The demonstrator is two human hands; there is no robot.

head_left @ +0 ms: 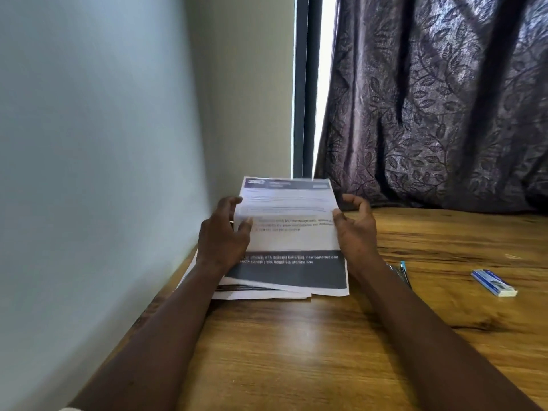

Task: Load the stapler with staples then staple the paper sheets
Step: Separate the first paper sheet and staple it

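- Two bare forearms are stretched over the wooden table towards the paper sheets.
- The paper sheets are found between the hands. The upper ones are raised at their far end, and the lower ones lie flat and unevenly fanned on the table.
- The left edge of the raised sheets is gripped by the left hand, thumb on the printed side, fingers behind.
- The right edge is touched by the thumb of the right hand. Its fingers are curled apart from the paper, so a real grip cannot be confirmed.
- A small stapler with a blue part lies just right of the right forearm, half hidden by it. Further right, well apart from both hands, a blue and white box of staples is lying.
- Whether the stapler is already loaded cannot be seen. The sheets are judged to be gathered and squared now. No staple is seen in them, so the stapling is not yet done.
- Brown wood with visible grain is shown by the table. A pale wall stands close to the left of the left hand. Beyond the hands a dark leaf-patterned curtain hangs, with a bright strip of window beside it.
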